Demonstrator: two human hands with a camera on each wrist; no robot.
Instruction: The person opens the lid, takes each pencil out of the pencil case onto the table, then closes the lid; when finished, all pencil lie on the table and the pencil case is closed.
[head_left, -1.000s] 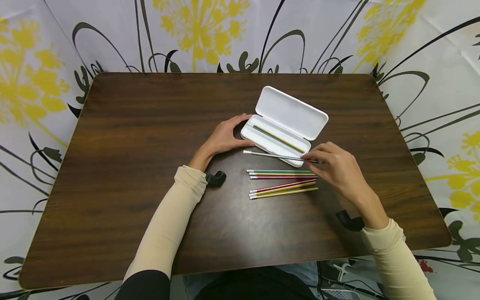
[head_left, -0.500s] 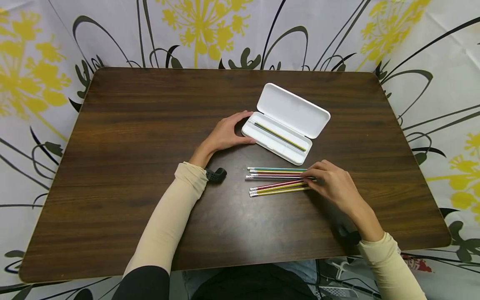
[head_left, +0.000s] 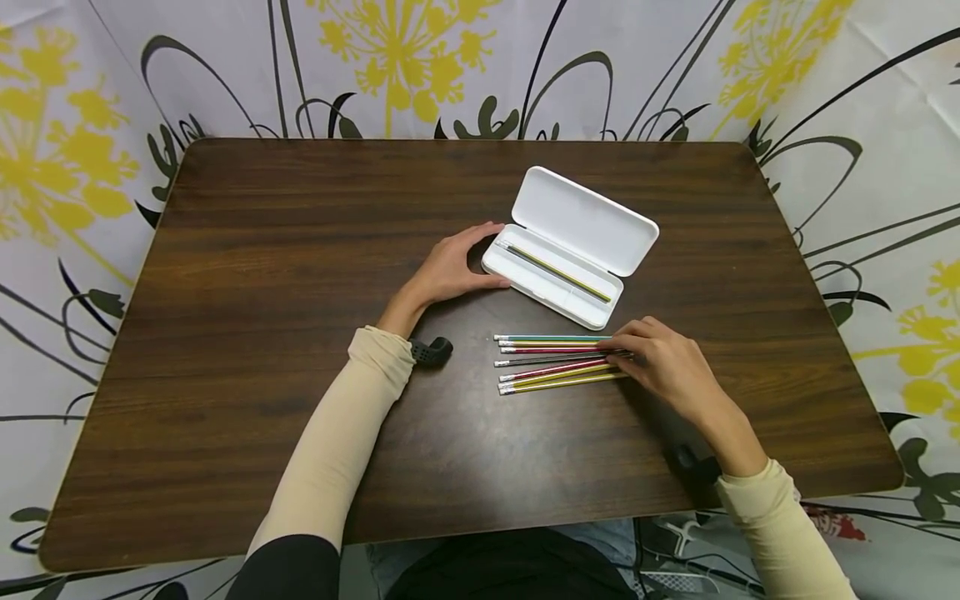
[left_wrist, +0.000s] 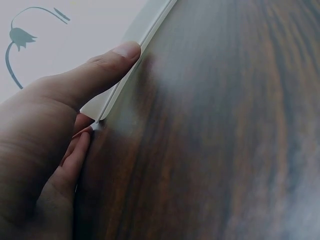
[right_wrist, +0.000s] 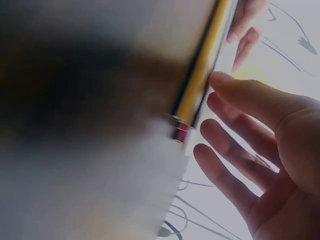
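Observation:
A white pencil case (head_left: 585, 221) stands with its lid up, a few slim pencils (head_left: 558, 273) along its tray. My left hand (head_left: 450, 267) grips the case's left end, thumb on the near edge; the thumb (left_wrist: 115, 57) also shows on the rim in the left wrist view. My right hand (head_left: 663, 367) pinches the right end of a grey pencil (head_left: 536, 362) that lies in the row on the table. Above it are teal, yellow and red pencils; below, a red one (head_left: 551, 370) and yellow ones (head_left: 562, 384). The right hand covers several pencil ends.
The brown wood-grain table (head_left: 300, 250) carries the case and pencils. A floral curtain (head_left: 247, 67) hangs behind it. Dark wrist devices sit by the left cuff (head_left: 432, 353) and the right cuff. Cables lie on the floor below the near edge.
My right hand has carried the grey pencil from over the case's near edge toward me, down into the row between the two groups. The left hand stays on the case.

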